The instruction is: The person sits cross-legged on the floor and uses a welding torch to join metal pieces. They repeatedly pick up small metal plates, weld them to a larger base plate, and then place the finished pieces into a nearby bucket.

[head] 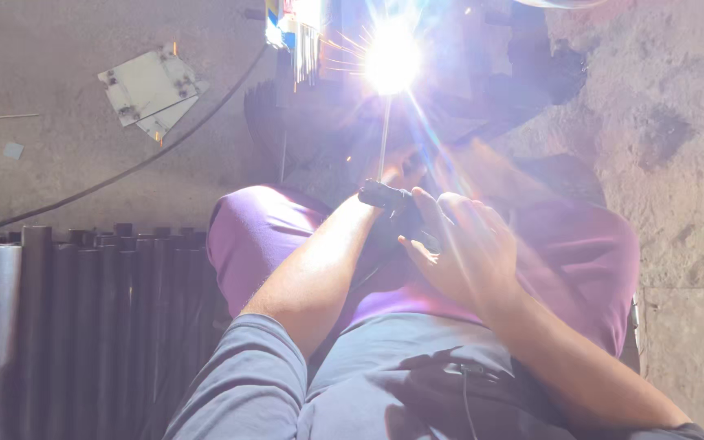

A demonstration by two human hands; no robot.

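The black electrode holder [393,204] with its thin welding rod [383,138] is clasped by both hands, right hand [462,253] closed round it, left hand [368,204] steadying (grip hidden), keeping the rod at the arc [391,57].

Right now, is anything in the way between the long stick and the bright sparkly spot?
Nothing visible blocks it. The thin rod runs straight up from the black holder, gripped at the right hand, into the bright arc. Glare hides the very tip.

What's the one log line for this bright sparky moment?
hands: both on black holder | rod: tip in white arc | steel pipes: stacked beside
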